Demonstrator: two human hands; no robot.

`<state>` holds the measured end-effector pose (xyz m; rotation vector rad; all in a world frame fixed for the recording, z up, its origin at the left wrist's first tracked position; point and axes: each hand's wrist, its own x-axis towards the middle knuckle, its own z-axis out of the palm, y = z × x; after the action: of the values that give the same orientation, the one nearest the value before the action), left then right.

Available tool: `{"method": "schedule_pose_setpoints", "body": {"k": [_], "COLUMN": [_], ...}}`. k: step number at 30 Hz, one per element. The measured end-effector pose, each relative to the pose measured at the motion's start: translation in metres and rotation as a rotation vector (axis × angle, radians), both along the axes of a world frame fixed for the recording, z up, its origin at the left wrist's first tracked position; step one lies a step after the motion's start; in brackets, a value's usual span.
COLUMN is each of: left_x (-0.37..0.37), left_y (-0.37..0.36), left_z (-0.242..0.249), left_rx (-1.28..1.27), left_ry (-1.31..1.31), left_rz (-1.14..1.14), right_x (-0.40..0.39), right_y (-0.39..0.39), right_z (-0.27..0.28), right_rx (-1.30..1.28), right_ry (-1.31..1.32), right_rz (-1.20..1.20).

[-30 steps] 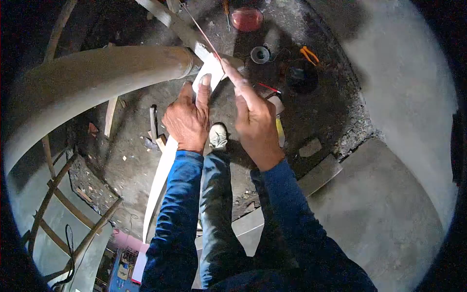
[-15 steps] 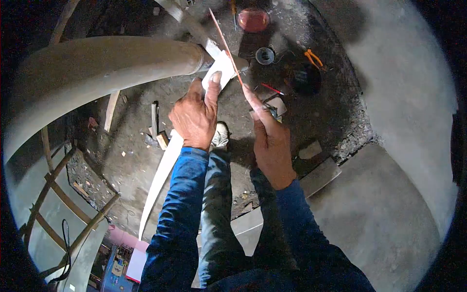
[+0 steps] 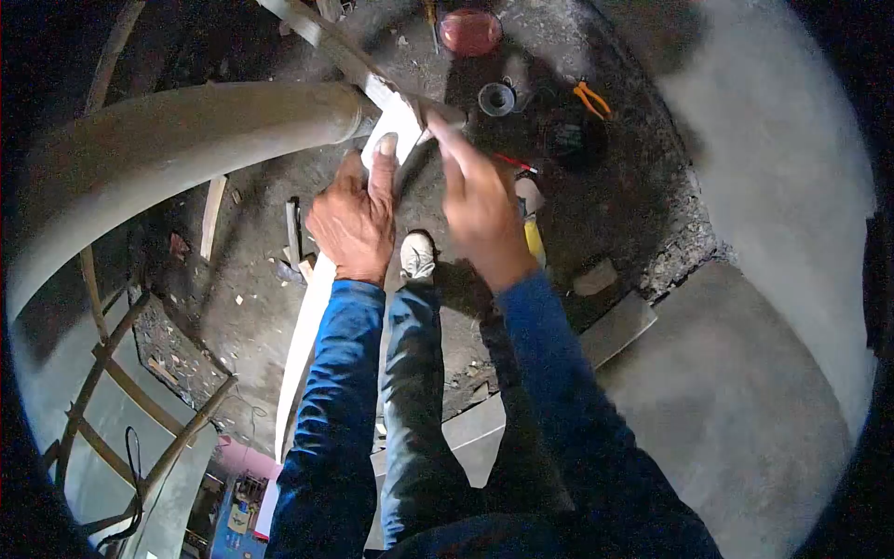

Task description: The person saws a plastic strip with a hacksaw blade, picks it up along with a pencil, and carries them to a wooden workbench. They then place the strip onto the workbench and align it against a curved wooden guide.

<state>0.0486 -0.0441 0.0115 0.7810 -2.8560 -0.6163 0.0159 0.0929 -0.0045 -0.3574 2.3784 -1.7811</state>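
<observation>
A long white strip (image 3: 304, 349), perhaps plastic, runs from beneath my left forearm up to its far end by the wooden bar (image 3: 349, 61). My left hand (image 3: 354, 219) is closed on the strip near that end, thumb flat on top. My right hand (image 3: 489, 210), slightly blurred, is closed with its forefinger stretched forward at the strip's end. The thin orange-red hacksaw blade that it held a moment ago is hard to make out now. A large grey pipe (image 3: 214, 130) ends close to the strip's tip.
On the dirt floor lie orange-handled pliers (image 3: 592, 98), a wire coil (image 3: 496, 99), a red bowl-like object (image 3: 470, 33), a red pencil-like stick (image 3: 515, 163) and a yellow object (image 3: 534, 240). A wooden ladder-like frame (image 3: 140, 396) stands left; a concrete slab (image 3: 726, 373) lies right.
My right hand has moved forward and left, up to the strip's end, and the blade no longer shows clearly. My left hand keeps its grip, shifted slightly left in view.
</observation>
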Motion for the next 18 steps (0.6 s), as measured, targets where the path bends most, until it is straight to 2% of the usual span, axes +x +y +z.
{"method": "schedule_pose_setpoints", "body": {"k": [3, 4, 6, 7, 8, 9, 11, 12, 16, 17, 18], "left_x": [0.001, 0.002, 0.005, 0.002, 0.002, 0.001, 0.001, 0.002, 0.016, 0.021, 0.027], "left_y": [-0.002, -0.002, -0.003, -0.004, -0.003, -0.003, -0.008, -0.007, -0.003, 0.002, 0.005], "left_z": [-0.003, -0.003, -0.005, -0.005, -0.003, 0.004, 0.003, 0.006, 0.041, 0.058, 0.073], "left_rx": [-0.050, -0.035, -0.048, -0.067, -0.025, 0.008, 0.015, 0.005, 0.129, 0.159, 0.179], "left_ry": [-0.010, -0.019, -0.006, 0.014, -0.028, -0.086, -0.093, -0.075, -0.063, -0.053, -0.029], "left_rz": [-0.009, -0.008, -0.016, -0.029, 0.001, 0.001, -0.032, -0.029, -0.109, -0.125, -0.153], "right_x": [0.007, 0.017, 0.064, 0.086, 0.112, 0.132, 0.168, 0.174, 0.177, 0.178, 0.176], "right_y": [0.007, 0.020, 0.071, 0.097, 0.133, 0.162, 0.208, 0.233, 0.302, 0.307, 0.310], "right_z": [-0.003, 0.006, -0.011, -0.005, -0.024, -0.021, -0.007, -0.004, 0.008, 0.011, 0.015], "right_rx": [-0.045, 0.052, 0.242, 0.313, 0.408, 0.401, 0.723, 0.712, 1.030, 1.017, 1.262], "right_ry": [-0.050, -0.102, -0.367, -0.362, -0.305, -0.286, -0.441, -0.424, -0.791, -0.771, -0.577], "right_rz": [-0.062, -0.097, -0.214, -0.242, -0.256, -0.256, -0.268, -0.270, -0.074, -0.078, -0.004]}}
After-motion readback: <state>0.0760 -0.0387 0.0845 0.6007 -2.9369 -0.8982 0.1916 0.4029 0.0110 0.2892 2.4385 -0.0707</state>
